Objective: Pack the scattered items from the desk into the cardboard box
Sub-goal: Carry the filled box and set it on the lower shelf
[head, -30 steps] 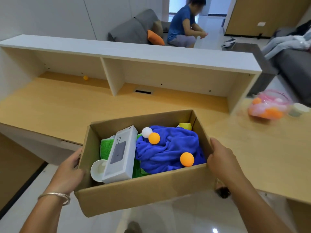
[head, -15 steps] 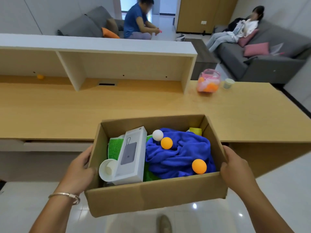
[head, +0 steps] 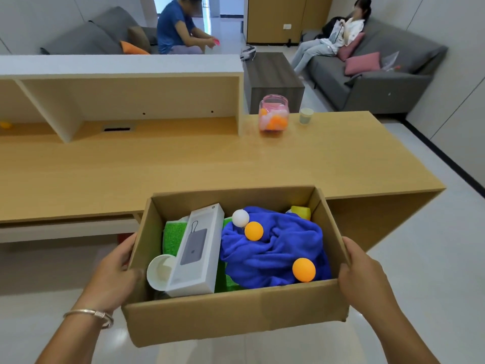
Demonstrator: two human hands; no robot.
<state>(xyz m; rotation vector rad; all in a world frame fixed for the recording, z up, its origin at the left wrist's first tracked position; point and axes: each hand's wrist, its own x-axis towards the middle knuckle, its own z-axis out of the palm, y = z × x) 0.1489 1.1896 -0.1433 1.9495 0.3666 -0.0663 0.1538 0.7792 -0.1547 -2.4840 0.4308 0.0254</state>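
Note:
I hold the open cardboard box (head: 236, 313) in the air in front of the desk (head: 210, 166). My left hand (head: 112, 274) grips its left wall and my right hand (head: 362, 277) grips its right wall. Inside lie a blue towel (head: 273, 256), two orange balls (head: 303, 269) and a white ball (head: 240, 218) on top of it, a white power-bank carton (head: 196, 253), a white paper cup (head: 160, 271), a green mat (head: 173, 233) and a yellow item (head: 301, 212) in the far right corner.
On the desk stand a clear jar (head: 273, 115) with pink and orange balls and a small paper cup (head: 306, 116). An orange ball (head: 5, 124) lies in the left shelf bay. Beyond are a coffee table (head: 273, 80), sofas and two seated people.
The view has swung right and pulled back from the desk. The box has stayed in both hands, and its contents have not shifted.

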